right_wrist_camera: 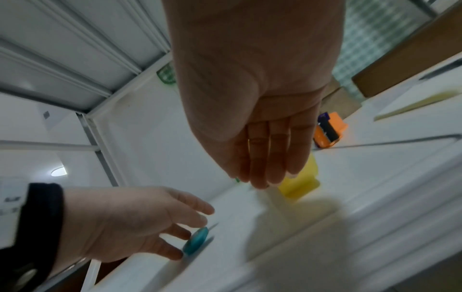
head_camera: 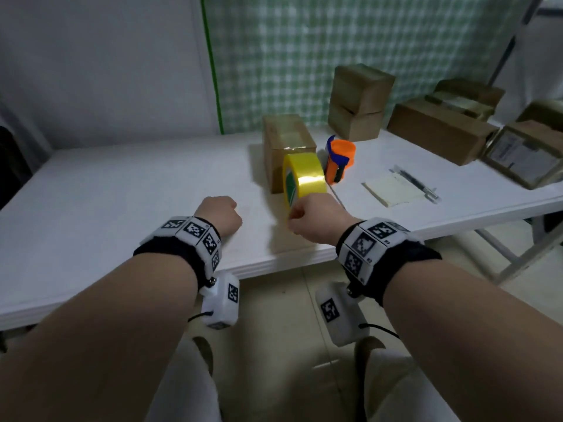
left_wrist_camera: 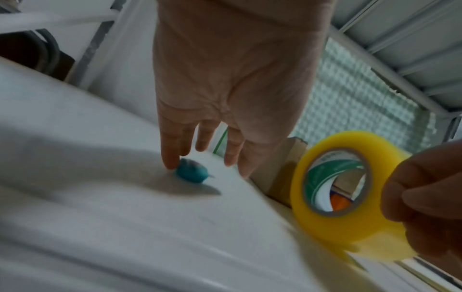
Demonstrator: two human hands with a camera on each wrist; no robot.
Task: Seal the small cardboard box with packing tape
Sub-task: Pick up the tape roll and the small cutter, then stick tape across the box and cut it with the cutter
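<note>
My right hand (head_camera: 297,214) grips a yellow roll of packing tape (head_camera: 304,178), standing it on edge just above the white table (head_camera: 122,193). In the left wrist view the roll (left_wrist_camera: 335,189) shows its green-printed core, with my right hand's fingers (left_wrist_camera: 425,207) wrapped round its rim. Right behind the roll stands the small cardboard box (head_camera: 286,147), flaps closed, with clear tape across its top. My left hand (head_camera: 222,213) hovers over the table left of the roll, fingers loosely extended (left_wrist_camera: 200,150). One fingertip touches a small blue object (left_wrist_camera: 192,173) lying there.
An orange and blue tape dispenser (head_camera: 339,159) stands right of the box. A yellow notepad (head_camera: 393,190) and a pen (head_camera: 414,182) lie further right. Several larger cardboard boxes (head_camera: 438,129) line the back right. The table's front edge is just under my wrists.
</note>
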